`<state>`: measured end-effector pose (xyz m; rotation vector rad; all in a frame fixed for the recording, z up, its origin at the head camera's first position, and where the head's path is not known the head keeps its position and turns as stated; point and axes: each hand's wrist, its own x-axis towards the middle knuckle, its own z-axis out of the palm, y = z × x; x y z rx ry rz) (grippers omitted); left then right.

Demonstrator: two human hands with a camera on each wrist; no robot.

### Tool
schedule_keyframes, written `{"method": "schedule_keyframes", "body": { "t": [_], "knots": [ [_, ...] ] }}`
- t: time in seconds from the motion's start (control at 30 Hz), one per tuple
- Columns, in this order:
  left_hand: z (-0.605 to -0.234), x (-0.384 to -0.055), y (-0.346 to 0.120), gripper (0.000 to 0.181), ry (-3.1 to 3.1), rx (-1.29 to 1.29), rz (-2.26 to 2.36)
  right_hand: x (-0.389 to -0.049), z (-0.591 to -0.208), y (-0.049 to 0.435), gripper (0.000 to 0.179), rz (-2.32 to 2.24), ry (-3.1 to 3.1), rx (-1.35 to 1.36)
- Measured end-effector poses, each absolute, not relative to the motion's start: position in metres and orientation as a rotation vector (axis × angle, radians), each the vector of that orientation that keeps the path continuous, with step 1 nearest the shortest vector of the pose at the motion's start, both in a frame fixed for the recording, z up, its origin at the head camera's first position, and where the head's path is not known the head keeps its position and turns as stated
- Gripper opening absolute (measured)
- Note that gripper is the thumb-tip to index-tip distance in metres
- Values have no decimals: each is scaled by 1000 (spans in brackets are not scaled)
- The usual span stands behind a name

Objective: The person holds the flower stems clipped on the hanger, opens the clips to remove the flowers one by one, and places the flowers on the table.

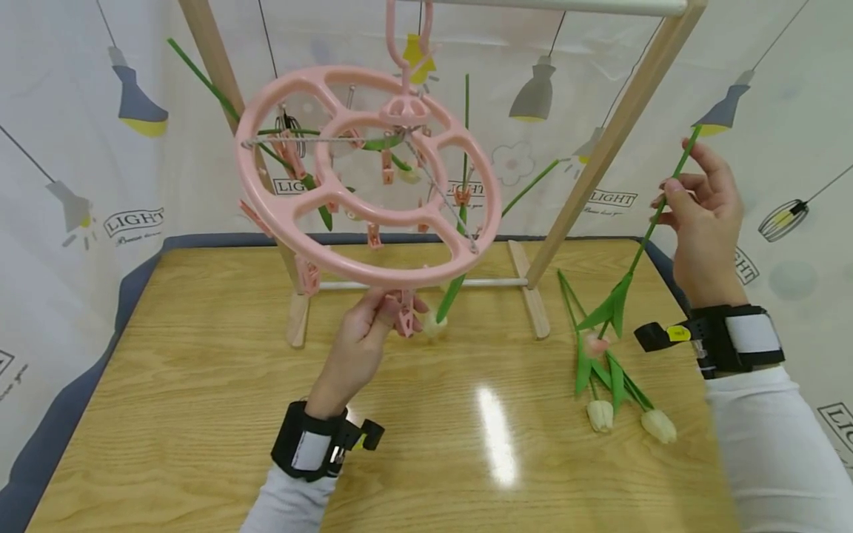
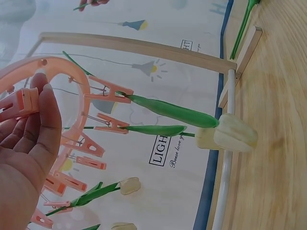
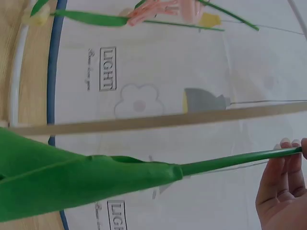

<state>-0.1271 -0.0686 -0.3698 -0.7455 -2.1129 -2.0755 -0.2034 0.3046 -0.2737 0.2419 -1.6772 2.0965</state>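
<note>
A round pink clip hanger (image 1: 400, 277) hangs from a hook on the rack's top bar. At its near rim my left hand (image 1: 360, 340) grips a pink clothespin (image 1: 406, 320); whether its jaws are apart is unclear. Off to the right, my right hand (image 1: 709, 211) pinches the upper stem of an artificial tulip (image 1: 641, 252), whose pale pink bloom points down. That tulip's green leaf (image 3: 86, 184) fills the near part of the right wrist view. Other clothespins hold white tulips head down, such as one white tulip (image 2: 235, 133) in the left wrist view.
A wooden rack with a right post (image 1: 600, 155) and a white lower bar (image 1: 493, 283) stands on the wooden table (image 1: 200, 385). Loose white tulips (image 1: 600, 416) lie on the table's right side. A patterned cloth (image 1: 60, 148) hangs behind.
</note>
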Motion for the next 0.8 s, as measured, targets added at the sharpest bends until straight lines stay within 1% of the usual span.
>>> {"method": "schedule_keyframes", "body": {
  "t": [0.13,0.37,0.57,0.8],
  "knots": [
    [-371,-127,-68,27,-2101,-758,-2085,-206,-277,316,46,1988,-1809,144],
    [-370,-127,-67,27,-2096,-767,-2086,-220,-282,338,48,1662,-2148,-21],
    [-370,-127,-67,27,-2097,-764,-2094,-225,-284,348,51,1456,-2377,-80],
    [-371,-127,-67,27,-2105,-756,-2084,-232,-286,363,52,1072,-2603,-101]
  ]
}}
